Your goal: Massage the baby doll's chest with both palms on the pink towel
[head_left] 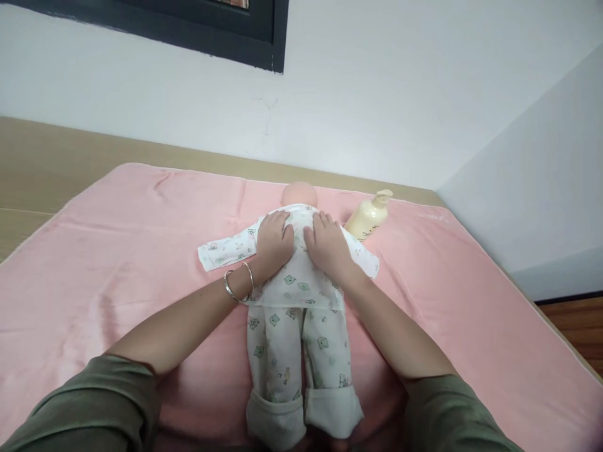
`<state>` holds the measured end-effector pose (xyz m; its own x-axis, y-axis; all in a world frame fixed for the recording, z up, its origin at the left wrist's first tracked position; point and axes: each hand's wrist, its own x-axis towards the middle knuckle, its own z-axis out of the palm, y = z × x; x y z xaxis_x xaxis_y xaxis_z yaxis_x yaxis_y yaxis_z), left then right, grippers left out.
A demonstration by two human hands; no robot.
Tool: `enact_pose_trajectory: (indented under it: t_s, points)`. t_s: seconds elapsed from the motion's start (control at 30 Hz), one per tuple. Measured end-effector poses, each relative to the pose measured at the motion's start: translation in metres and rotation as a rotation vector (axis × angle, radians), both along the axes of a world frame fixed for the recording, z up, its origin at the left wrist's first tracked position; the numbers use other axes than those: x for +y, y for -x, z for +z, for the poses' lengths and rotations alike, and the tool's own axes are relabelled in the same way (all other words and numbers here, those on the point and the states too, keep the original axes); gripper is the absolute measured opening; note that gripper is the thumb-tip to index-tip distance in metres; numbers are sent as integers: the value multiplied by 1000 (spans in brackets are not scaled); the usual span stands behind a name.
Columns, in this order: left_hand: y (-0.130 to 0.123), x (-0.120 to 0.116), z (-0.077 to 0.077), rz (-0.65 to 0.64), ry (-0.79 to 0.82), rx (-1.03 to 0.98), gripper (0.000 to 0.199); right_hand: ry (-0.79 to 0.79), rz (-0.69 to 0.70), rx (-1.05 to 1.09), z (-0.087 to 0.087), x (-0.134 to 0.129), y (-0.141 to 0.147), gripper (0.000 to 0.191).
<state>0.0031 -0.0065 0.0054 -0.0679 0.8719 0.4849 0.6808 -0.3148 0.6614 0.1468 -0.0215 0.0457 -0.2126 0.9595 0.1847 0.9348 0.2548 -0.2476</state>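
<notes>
So I've got a baby doll (304, 279) stretched out on a pink sheet (141, 251), its head pointing away from me. My left hand (274, 242) and right hand (330, 243) are both laid palm-down on the doll's upper torso, one each side of its middle, fingers relaxed and just resting, thumbs turned inward. The doll's in a white printed top and matching pants, cuffs rolled, sleeves out to either side. There's a cream pump bottle (369, 218) to the right of the doll, just beside its sleeve. Beyond the doll's head is a white wall (353, 125). Can't tell if it's face up or down, tbh.
</notes>
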Motion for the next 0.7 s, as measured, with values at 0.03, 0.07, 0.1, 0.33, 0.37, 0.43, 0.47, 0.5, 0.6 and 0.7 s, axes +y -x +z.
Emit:
enact_pose_trajectory:
  t_s: [0.03, 0.07, 0.1, 0.33, 0.37, 0.43, 0.47, 0.5, 0.6, 0.7]
  points:
    - [0, 0, 0, 0, 6, -1, 42, -30, 33, -13, -1, -12, 7, 61]
    - [1, 0, 1, 0, 12, 1, 41, -65, 89, -25, -2, -22, 14, 59]
    - [1, 0, 2, -5, 21, 5, 41, -95, 142, -28, -4, -28, 19, 58]
    - [0, -2, 5, -5, 7, 45, 42, -31, 155, 166, -7, 23, -9, 54]
    - [-1, -2, 4, 1, -4, 44, 43, -22, 123, 191, -7, 31, -14, 55]
    - [-1, -3, 3, -4, -8, 42, 44, -22, 89, 190, -7, 35, -18, 55]
    - [-1, -2, 2, -7, -5, 45, 45, -26, 79, 164, -7, 31, -16, 56]
    - [-1, -2, 1, -9, -1, 55, 46, -38, 66, 132, -7, 24, -12, 56]
    - [0, 1, -2, 24, 7, 110, 49, -108, 87, 43, -9, -6, 8, 58]
    - [2, 4, -4, 43, 17, 157, 52, -139, 226, 15, -10, -22, 19, 59]
